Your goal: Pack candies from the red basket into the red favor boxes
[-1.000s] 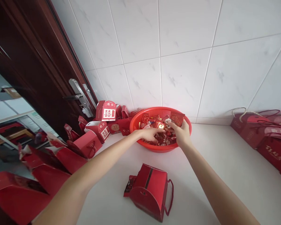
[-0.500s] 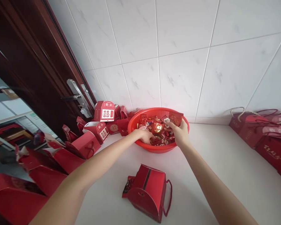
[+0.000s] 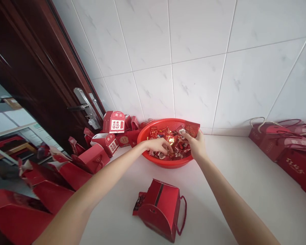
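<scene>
A red plastic basket [image 3: 165, 164] full of small red and gold wrapped sweets [image 3: 171, 139] stands against the tiled wall. Inside it, my left hand [image 3: 160, 145] reaches over the sweets with bent fingers slightly apart; nothing shows in its grasp, and the fingertips are partly hidden among the wrappers. At the basket's right side, my right hand [image 3: 198, 144] grips a red packet [image 3: 192, 128], thumb on its front. Nearer me, a red gift box [image 3: 159, 207] with a cord handle lies on the white tabletop, a dark red packet [image 3: 139, 203] sticking out at its left.
Several red boxes [image 3: 93, 156] crowd the left side, some with flaps up. A printed box [image 3: 114, 121] sits on others beside the basket. Red gift bags [image 3: 290, 156] with cord handles line the right edge. A dark door with a metal handle [image 3: 85, 102] stands at left.
My left hand has risen a little and shifted right over the sweets, its fingers now showing more. My right hand keeps its hold on the packet. The basket has slid slightly left.
</scene>
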The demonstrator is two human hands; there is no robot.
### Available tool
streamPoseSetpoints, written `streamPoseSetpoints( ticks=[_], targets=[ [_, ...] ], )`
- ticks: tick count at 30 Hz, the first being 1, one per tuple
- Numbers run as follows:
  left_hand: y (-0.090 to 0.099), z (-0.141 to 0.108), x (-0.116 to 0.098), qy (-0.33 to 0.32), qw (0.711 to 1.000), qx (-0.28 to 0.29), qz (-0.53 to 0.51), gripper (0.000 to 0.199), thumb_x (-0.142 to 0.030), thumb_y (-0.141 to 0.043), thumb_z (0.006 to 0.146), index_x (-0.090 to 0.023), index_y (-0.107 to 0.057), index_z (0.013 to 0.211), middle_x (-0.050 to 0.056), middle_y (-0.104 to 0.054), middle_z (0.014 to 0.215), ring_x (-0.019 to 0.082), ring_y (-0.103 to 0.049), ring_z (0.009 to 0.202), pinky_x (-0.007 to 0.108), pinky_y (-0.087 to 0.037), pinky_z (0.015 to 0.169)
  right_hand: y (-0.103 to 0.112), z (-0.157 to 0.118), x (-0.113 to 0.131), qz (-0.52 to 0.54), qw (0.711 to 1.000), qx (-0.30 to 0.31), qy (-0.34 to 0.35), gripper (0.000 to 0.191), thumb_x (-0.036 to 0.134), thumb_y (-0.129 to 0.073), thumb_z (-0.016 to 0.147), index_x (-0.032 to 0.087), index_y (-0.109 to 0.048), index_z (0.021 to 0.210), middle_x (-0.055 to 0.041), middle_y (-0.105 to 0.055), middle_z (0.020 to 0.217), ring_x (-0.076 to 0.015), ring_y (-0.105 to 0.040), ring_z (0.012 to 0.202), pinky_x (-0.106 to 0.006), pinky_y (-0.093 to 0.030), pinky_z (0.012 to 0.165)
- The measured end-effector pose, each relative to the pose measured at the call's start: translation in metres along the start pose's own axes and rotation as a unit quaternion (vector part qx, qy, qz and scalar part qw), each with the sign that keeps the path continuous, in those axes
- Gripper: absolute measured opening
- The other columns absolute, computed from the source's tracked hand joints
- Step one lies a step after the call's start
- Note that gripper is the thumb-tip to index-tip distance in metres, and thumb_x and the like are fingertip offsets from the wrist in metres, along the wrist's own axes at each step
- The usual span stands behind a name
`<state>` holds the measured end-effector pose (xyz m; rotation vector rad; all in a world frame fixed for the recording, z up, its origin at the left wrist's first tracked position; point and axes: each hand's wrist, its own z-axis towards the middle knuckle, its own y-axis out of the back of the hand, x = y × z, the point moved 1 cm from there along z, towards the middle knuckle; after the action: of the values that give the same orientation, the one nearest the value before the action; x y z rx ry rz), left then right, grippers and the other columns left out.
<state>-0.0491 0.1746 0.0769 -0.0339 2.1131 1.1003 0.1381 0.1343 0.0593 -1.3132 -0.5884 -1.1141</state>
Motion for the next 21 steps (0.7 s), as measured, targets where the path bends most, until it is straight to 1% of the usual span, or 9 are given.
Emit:
streamPoseSetpoints(
  ticks=[3, 6, 9, 14, 16, 18, 19, 20, 21],
  targets=[
    [0.005, -0.006, 0.001, -0.026, 0.995, -0.041, -0.091, 0.026, -0.014, -0.064, 0.068, -0.018, -0.077, 0.090, -0.002, -0.072, 0.073, 0.013, -0.064, 0.074, 0.023, -0.049, 0.073, -0.002, -0.002, 0.001, -0.012, 1.000, 0.009, 0.001, 0.037, 0.035, -0.084, 0.061, 0.022, -0.061, 0.087, -0.0015, -0.073, 0.086, -0.0251, -0.070, 0.082, -0.040, -0.061, 0.070],
    [0.009, -0.011, 0.003, -0.027, 0.987, -0.088, -0.132, 0.024, -0.015, -0.064, 0.069, -0.017, -0.077, 0.090, 0.001, -0.075, 0.085, 0.015, -0.066, 0.083, 0.027, -0.051, 0.082, -0.003, -0.004, 0.000, -0.024, 1.000, 0.017, 0.007, 0.036, 0.035, -0.083, 0.063, 0.022, -0.062, 0.089, -0.0030, -0.074, 0.089, -0.0269, -0.070, 0.088, -0.043, -0.061, 0.075],
    [0.014, -0.015, 0.005, -0.020, 0.987, -0.116, -0.113, 0.024, -0.015, -0.062, 0.073, -0.016, -0.076, 0.092, 0.004, -0.076, 0.095, 0.017, -0.068, 0.090, 0.029, -0.051, 0.086, -0.004, -0.005, 0.001, -0.026, 0.999, 0.021, 0.008, 0.035, 0.036, -0.084, 0.063, 0.022, -0.061, 0.087, -0.0026, -0.073, 0.088, -0.0273, -0.070, 0.087, -0.045, -0.061, 0.077],
    [0.014, -0.017, 0.002, -0.014, 0.984, -0.178, -0.024, 0.025, -0.010, -0.059, 0.076, -0.014, -0.075, 0.095, 0.008, -0.076, 0.103, 0.019, -0.069, 0.096, 0.028, -0.053, 0.085, -0.005, -0.007, 0.004, -0.021, 1.000, 0.020, 0.003, 0.035, 0.036, -0.083, 0.062, 0.022, -0.060, 0.083, -0.0021, -0.071, 0.084, -0.0267, -0.070, 0.082, -0.044, -0.062, 0.073],
    [0.007, -0.014, -0.005, -0.026, 0.989, -0.144, 0.024, 0.024, -0.010, -0.060, 0.076, -0.015, -0.076, 0.093, 0.007, -0.077, 0.101, 0.020, -0.070, 0.095, 0.027, -0.053, 0.084, -0.005, -0.007, 0.004, -0.025, 1.000, 0.017, 0.006, 0.035, 0.035, -0.083, 0.062, 0.022, -0.060, 0.085, -0.0030, -0.072, 0.087, -0.0267, -0.070, 0.083, -0.044, -0.062, 0.073],
    [-0.004, -0.010, -0.014, -0.042, 0.996, -0.042, 0.071, 0.024, -0.014, -0.061, 0.078, -0.019, -0.078, 0.095, 0.004, -0.077, 0.101, 0.020, -0.070, 0.095, 0.027, -0.052, 0.083, -0.005, -0.007, 0.004, -0.028, 0.999, 0.017, 0.005, 0.035, 0.035, -0.083, 0.062, 0.022, -0.061, 0.086, -0.0032, -0.073, 0.088, -0.0266, -0.070, 0.083, -0.043, -0.062, 0.071],
    [-0.011, -0.006, -0.018, -0.047, 0.994, 0.016, 0.094, 0.027, -0.017, -0.061, 0.080, -0.022, -0.078, 0.101, 0.002, -0.077, 0.104, 0.020, -0.070, 0.096, 0.027, -0.052, 0.084, -0.005, -0.007, 0.004, -0.031, 0.999, 0.016, 0.005, 0.035, 0.035, -0.083, 0.062, 0.022, -0.061, 0.086, -0.0029, -0.073, 0.087, -0.0263, -0.070, 0.082, -0.042, -0.062, 0.070],
    [-0.016, -0.002, -0.022, -0.040, 0.991, 0.046, 0.115, 0.033, -0.018, -0.060, 0.081, -0.026, -0.077, 0.108, 0.001, -0.076, 0.106, 0.020, -0.069, 0.096, 0.027, -0.052, 0.083, -0.004, -0.006, 0.003, -0.035, 0.999, 0.014, 0.004, 0.035, 0.035, -0.083, 0.062, 0.022, -0.062, 0.086, -0.0025, -0.073, 0.085, -0.0259, -0.070, 0.081, -0.041, -0.062, 0.069],
    [-0.021, 0.003, -0.026, -0.030, 0.989, 0.054, 0.136, 0.040, -0.017, -0.060, 0.081, -0.028, -0.074, 0.116, 0.001, -0.076, 0.107, 0.020, -0.069, 0.095, 0.028, -0.052, 0.082, -0.004, -0.006, 0.003, -0.039, 0.999, 0.012, 0.004, 0.035, 0.035, -0.083, 0.062, 0.022, -0.062, 0.086, -0.0023, -0.073, 0.085, -0.0255, -0.070, 0.080, -0.040, -0.062, 0.068]
  ],
)
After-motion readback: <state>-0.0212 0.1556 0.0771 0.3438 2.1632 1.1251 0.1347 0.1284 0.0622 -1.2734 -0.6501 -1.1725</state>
